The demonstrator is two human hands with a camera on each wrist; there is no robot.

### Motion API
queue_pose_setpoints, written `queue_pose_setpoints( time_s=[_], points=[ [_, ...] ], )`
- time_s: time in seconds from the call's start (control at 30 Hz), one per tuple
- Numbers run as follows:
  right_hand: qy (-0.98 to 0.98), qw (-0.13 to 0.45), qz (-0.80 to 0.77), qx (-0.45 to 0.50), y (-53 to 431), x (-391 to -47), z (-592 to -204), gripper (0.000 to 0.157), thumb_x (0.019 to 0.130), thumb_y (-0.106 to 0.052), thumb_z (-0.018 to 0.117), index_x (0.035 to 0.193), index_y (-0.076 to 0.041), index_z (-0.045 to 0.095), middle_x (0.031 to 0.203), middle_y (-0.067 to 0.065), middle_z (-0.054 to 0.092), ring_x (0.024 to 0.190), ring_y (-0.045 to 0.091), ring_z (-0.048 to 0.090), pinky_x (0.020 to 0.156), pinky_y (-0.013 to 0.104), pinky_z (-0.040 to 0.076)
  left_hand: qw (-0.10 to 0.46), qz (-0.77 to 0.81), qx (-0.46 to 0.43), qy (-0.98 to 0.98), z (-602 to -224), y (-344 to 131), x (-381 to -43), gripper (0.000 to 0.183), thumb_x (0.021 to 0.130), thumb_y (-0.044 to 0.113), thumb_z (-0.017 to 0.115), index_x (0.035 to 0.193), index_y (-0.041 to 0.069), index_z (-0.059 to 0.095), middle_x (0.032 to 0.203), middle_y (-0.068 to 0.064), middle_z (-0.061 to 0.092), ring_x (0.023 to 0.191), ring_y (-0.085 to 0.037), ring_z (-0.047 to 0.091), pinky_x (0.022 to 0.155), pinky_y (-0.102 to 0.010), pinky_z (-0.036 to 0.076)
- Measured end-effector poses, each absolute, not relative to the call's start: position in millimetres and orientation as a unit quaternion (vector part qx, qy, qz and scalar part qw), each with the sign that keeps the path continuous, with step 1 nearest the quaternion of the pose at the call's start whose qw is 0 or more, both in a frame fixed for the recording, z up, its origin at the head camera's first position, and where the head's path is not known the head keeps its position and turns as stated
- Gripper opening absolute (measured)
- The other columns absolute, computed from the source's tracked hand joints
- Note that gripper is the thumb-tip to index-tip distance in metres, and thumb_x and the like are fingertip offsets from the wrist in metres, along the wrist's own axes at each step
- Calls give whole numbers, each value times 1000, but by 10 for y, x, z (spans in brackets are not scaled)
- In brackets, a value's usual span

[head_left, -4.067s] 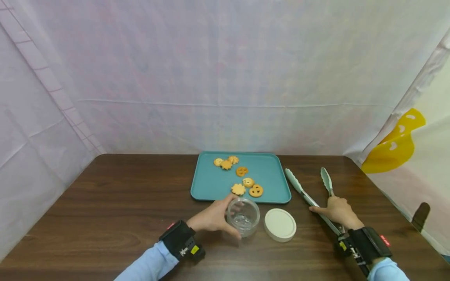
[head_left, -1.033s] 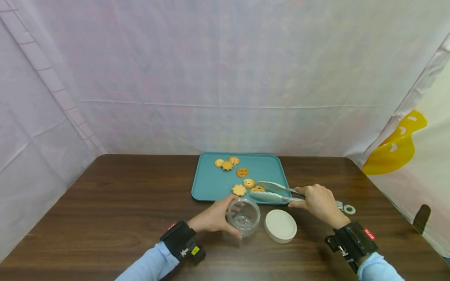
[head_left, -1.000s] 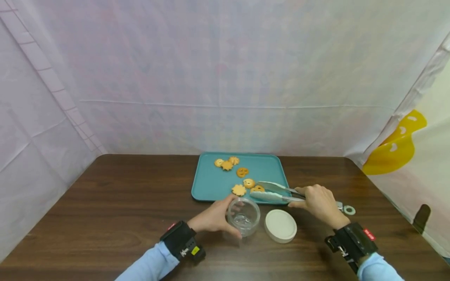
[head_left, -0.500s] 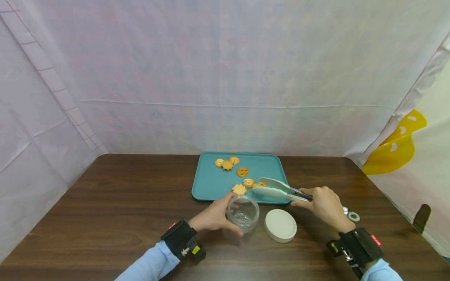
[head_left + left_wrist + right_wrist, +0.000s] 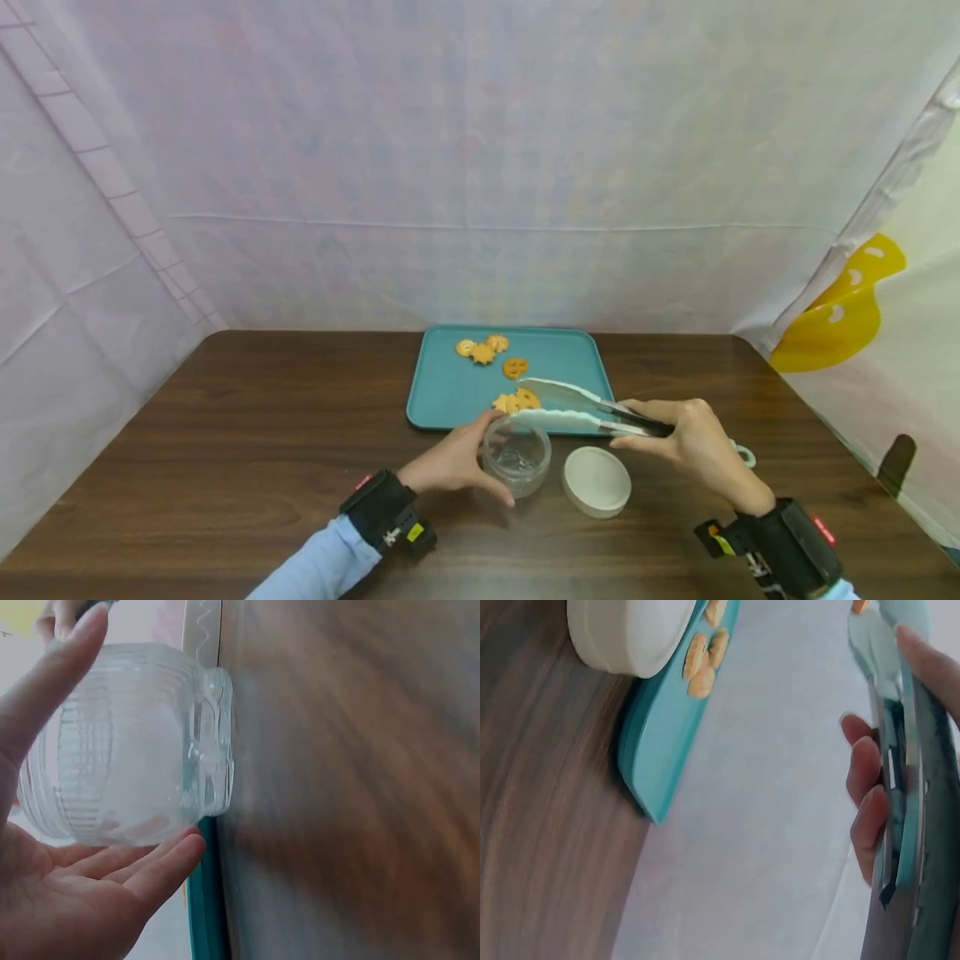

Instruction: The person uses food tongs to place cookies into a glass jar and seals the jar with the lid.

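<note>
My left hand (image 5: 450,462) holds a clear glass jar (image 5: 517,467) upright on the table, thumb on the near side and fingers on the far side. The jar has no lid on, and nothing shows inside it. My right hand (image 5: 697,446) grips metal tongs (image 5: 564,421) with pale green tips. A pretzel-shaped cracker (image 5: 531,397) sits between those tips, above the tray's front edge and just behind the jar's mouth. In the right wrist view only a small orange bit of it (image 5: 860,606) shows at the tips of the tongs (image 5: 922,795).
A teal tray (image 5: 442,400) lies behind the jar, with several cookies (image 5: 482,353) and another pretzel cracker (image 5: 516,367) on it. The round white lid (image 5: 597,479) rests on the table (image 5: 262,467) right of the jar, below the tongs. A pale cloth (image 5: 465,167) hangs behind.
My right hand has taken up the tongs from the table's right side and brought them over the tray. Their tips have closed on the front pretzel cracker and carried it left toward the jar.
</note>
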State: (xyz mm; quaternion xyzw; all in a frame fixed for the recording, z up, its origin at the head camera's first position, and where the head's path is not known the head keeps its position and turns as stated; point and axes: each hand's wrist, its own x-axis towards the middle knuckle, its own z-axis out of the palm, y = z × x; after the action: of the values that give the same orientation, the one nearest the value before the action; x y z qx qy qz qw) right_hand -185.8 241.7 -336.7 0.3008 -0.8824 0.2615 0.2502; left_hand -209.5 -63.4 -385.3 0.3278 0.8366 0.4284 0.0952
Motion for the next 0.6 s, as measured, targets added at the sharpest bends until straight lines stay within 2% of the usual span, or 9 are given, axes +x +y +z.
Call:
queue_pose_setpoints(
  time_s=[0.1,0.2,0.37,0.6],
  points=[
    [-875,245,263,324,2383,-1816,-3362,42,61,-25,78,96,-3,70,80,15,73,63,12,64,47,23,55,118,439,325,829,-3857,-659,-2107,98,58,24,82,133,-1,26,133,-24,42,117,-32,44,100,-46,44],
    [-873,239,258,339,2368,-1785,-3384,42,61,-26,78,96,-4,69,80,13,73,64,11,64,49,20,55,135,455,326,818,-3856,-676,-2119,90,60,19,81,132,0,29,133,-23,41,119,-32,42,100,-44,43],
    [-872,253,231,349,2367,-1763,-3447,43,60,-30,78,96,-6,70,80,10,73,65,7,62,49,15,51,134,458,332,814,-3854,-689,-2126,81,60,17,80,127,4,36,129,-19,46,119,-29,43,99,-43,44],
    [-881,240,226,339,2377,-1760,-3452,45,62,-34,77,96,-7,70,80,8,73,63,5,60,46,18,51,135,467,335,807,-3848,-687,-2128,79,60,15,80,126,4,37,126,-18,48,117,-28,45,99,-42,45]
  ],
)
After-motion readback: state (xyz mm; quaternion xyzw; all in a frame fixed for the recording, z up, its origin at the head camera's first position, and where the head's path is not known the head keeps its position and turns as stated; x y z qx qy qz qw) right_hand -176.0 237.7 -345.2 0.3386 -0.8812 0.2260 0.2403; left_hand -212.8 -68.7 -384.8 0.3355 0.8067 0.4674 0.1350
